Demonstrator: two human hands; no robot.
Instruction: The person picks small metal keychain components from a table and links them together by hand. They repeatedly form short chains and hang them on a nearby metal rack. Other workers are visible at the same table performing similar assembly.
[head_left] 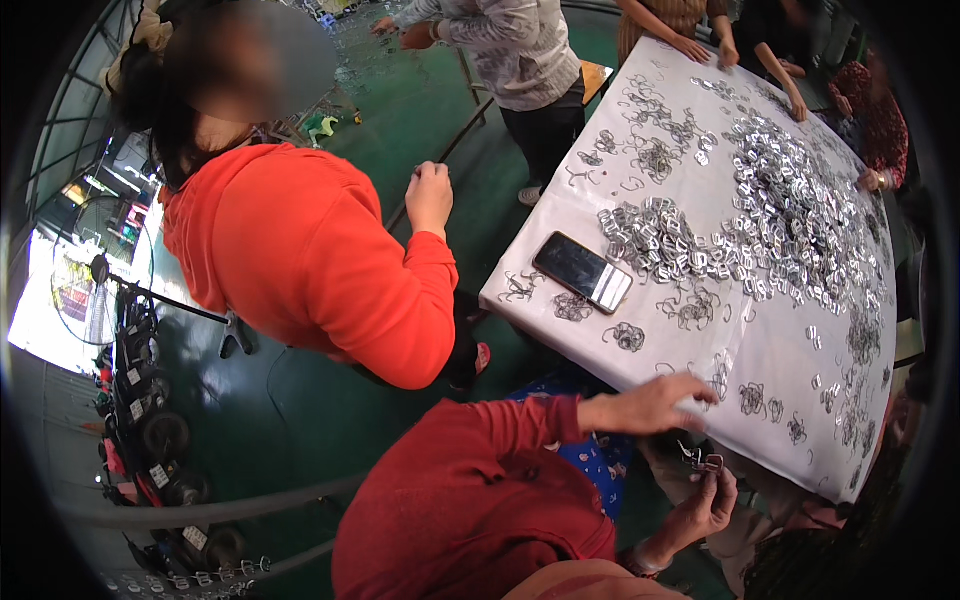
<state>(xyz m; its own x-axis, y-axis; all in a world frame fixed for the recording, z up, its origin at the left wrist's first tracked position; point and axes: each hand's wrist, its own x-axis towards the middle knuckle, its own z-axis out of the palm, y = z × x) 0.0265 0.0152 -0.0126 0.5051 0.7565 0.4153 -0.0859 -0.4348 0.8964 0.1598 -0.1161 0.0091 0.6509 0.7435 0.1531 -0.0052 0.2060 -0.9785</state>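
— Metal clip [703, 462], small, with wire attached: where was it?
— Just off the near edge of the counter [780, 400], pinched in the right hand's [706, 502] fingertips.
— Left hand [655, 405]?
— Red-sleeved, fingers curled flat on the white cloth at the counter's edge; whether it gripped a piece, I could not tell.
— Other stock?
— Heap of silver clips [790, 215] mid-counter; bent wire springs [690, 308] scattered around it; a dark phone [582, 271] near the left edge.
— Persons?
— One in an orange hoodie [310, 260] beside the counter; other people's hands at the far end.
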